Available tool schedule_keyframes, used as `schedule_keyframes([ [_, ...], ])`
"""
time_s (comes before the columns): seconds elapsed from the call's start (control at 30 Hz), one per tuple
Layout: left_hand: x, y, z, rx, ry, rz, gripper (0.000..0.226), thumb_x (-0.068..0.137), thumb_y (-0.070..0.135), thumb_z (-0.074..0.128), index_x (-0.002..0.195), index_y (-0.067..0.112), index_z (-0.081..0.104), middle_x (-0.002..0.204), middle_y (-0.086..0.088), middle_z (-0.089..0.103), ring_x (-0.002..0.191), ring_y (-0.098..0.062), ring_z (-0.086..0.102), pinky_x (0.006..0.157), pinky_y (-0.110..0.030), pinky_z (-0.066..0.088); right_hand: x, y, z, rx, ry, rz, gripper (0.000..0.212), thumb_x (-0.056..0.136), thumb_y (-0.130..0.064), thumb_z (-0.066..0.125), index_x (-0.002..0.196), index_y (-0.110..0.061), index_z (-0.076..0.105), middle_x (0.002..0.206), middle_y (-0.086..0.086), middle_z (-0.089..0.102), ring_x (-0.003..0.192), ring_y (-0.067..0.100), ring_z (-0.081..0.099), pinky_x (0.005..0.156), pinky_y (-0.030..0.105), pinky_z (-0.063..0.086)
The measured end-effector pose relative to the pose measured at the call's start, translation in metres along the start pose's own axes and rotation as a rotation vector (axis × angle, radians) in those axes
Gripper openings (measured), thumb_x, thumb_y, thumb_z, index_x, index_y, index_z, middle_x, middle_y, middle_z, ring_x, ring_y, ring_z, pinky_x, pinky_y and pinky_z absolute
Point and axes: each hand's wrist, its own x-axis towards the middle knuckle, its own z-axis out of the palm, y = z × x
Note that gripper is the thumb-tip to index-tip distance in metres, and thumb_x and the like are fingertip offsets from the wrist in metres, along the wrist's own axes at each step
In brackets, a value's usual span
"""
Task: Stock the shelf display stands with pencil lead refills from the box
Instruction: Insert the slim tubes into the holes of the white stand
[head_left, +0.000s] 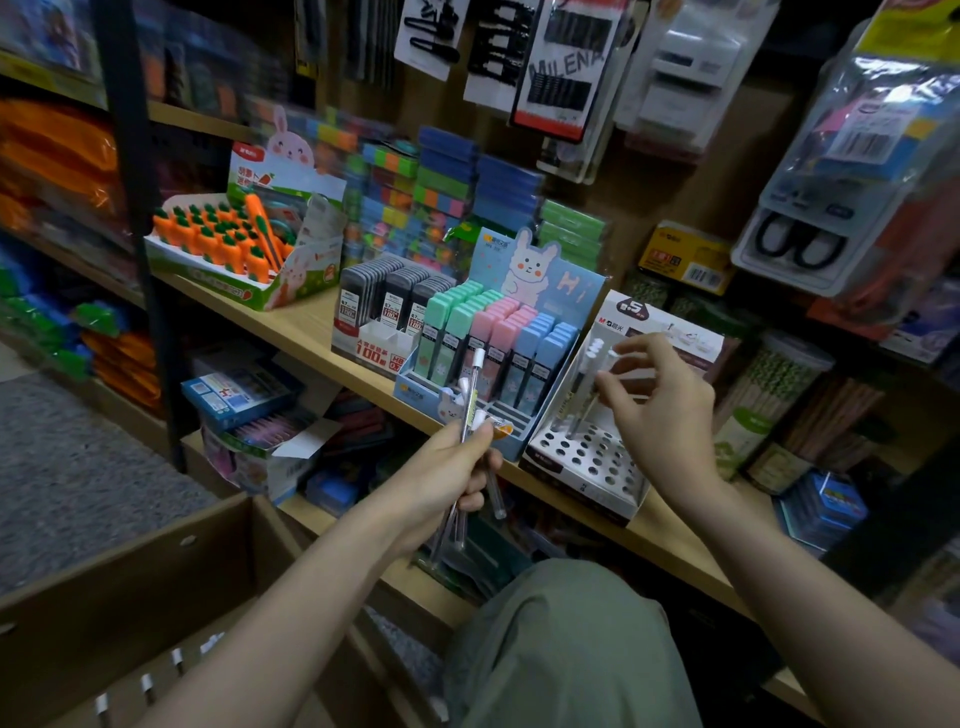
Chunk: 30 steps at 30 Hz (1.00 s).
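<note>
Knee (566, 649) in grey-green trousers is closest, bottom centre, both forearms reaching out past it. Cardboard box (124, 582) sits open at lower left, a few white-capped tubes visible along its bottom edge; can't tell how full it is.

Wooden shelf (306, 327) runs diagonally across the middle. On it, left to right: carrot-eraser display (228, 249), black lead-case stand (382, 312), pastel bunny stand (498, 343) with green, pink and blue cases, then the white perforated stand (587, 452) with rows of round holes. That last stand touches the bunny stand's right side. A few refill tubes (584, 384) stand upright in its back holes; front holes are open.

Left hand (452, 467) grips a bundle of pencil lead refills (470, 400), clear tubes with white caps, fingers curled round the middle, caps pointing up in front of the bunny stand, lower ends sticking out below my fist.

Right hand (665, 410) hovers over the perforated stand, thumb and fingertips loosely curled next to the caps of the standing tubes. Whether it's pinching one I can't tell; motion blur there.

Hanging blister packs (852, 156) fill the upper right.
</note>
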Motion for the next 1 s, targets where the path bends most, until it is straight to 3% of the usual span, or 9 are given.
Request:
schedule_keyframes([
  [0.17,0.000,0.002,-0.001,0.035,-0.020,0.030,0.016,0.105,0.019,0.038,0.115,0.019,0.050,0.080,-0.001,0.054,0.054,-0.008,0.031,0.049,-0.020,0.029,0.001,0.002,0.002,-0.051,-0.014,-0.019,0.019,0.088,-0.019,0.071,0.100,-0.025,0.057,0.089,-0.017,0.057,0.080,-0.002,0.063,0.063,0.004,0.048],
  [0.3,-0.002,0.003,-0.003,0.041,-0.098,0.076,0.022,0.103,0.016,0.041,0.121,0.019,0.053,0.078,0.002,0.061,0.053,-0.006,0.035,0.048,-0.019,0.031,-0.006,0.002,0.006,-0.112,-0.037,0.007,0.020,0.089,-0.022,0.070,0.102,-0.025,0.055,0.095,-0.006,0.059,0.080,0.002,0.061,0.068,0.020,0.055],
  [0.4,-0.006,0.006,-0.003,-0.015,-0.199,0.069,0.025,0.103,0.015,0.043,0.125,0.015,0.054,0.077,0.003,0.062,0.054,-0.005,0.036,0.048,-0.018,0.033,-0.011,-0.006,0.002,-0.125,0.019,0.034,0.034,0.087,-0.034,0.070,0.117,-0.031,0.056,0.102,-0.013,0.052,0.081,-0.005,0.054,0.067,0.011,0.044],
  [0.47,-0.009,0.009,-0.001,-0.054,-0.281,0.058,0.028,0.103,0.015,0.042,0.128,0.012,0.052,0.078,0.003,0.060,0.055,-0.006,0.035,0.048,-0.017,0.032,-0.013,-0.018,-0.002,-0.033,0.027,0.013,0.030,0.089,-0.036,0.067,0.118,-0.034,0.057,0.091,-0.020,0.055,0.080,-0.001,0.055,0.063,0.011,0.044],
  [0.6,-0.012,0.015,0.002,-0.113,-0.383,0.051,0.034,0.101,0.016,0.042,0.134,0.006,0.048,0.080,0.001,0.056,0.057,-0.007,0.032,0.048,-0.016,0.030,-0.008,-0.043,0.008,0.179,-0.328,0.194,0.038,0.093,-0.033,0.062,0.131,-0.028,0.055,0.086,-0.019,0.069,0.071,-0.009,0.062,0.063,0.013,0.047],
  [0.7,-0.016,0.018,0.001,-0.136,-0.444,0.068,0.028,0.101,0.018,0.042,0.124,0.005,0.049,0.081,0.000,0.053,0.056,-0.006,0.031,0.047,-0.015,0.029,-0.008,-0.055,0.015,0.452,-0.434,0.380,0.046,0.093,-0.015,0.063,0.138,-0.015,0.049,0.076,-0.009,0.074,0.058,-0.002,0.064,0.058,0.012,0.050],
  [0.8,-0.018,0.017,-0.002,-0.108,-0.450,0.086,0.016,0.100,0.019,0.043,0.106,0.006,0.052,0.085,-0.001,0.058,0.055,-0.005,0.035,0.047,-0.015,0.031,-0.009,-0.060,0.016,0.586,-0.395,0.440,0.044,0.087,-0.005,0.069,0.128,-0.012,0.056,0.079,0.001,0.075,0.066,0.009,0.067,0.065,0.020,0.055],
  [0.93,-0.016,0.011,-0.006,-0.021,-0.363,0.088,0.020,0.101,0.019,0.044,0.115,0.010,0.056,0.095,-0.004,0.066,0.054,-0.005,0.037,0.047,-0.016,0.032,-0.005,-0.061,0.016,0.528,-0.290,0.425,0.032,0.081,-0.006,0.076,0.107,-0.024,0.068,0.079,0.001,0.061,0.069,0.014,0.060,0.070,0.030,0.055],
  [1.0,-0.015,0.008,-0.005,0.012,-0.366,0.084,0.014,0.103,0.019,0.043,0.109,0.011,0.053,0.091,-0.003,0.062,0.053,-0.005,0.035,0.046,-0.016,0.032,-0.005,-0.062,0.017,0.468,-0.279,0.374,0.028,0.080,-0.009,0.078,0.100,-0.026,0.070,0.083,0.000,0.060,0.071,0.016,0.064,0.077,0.036,0.060],
])
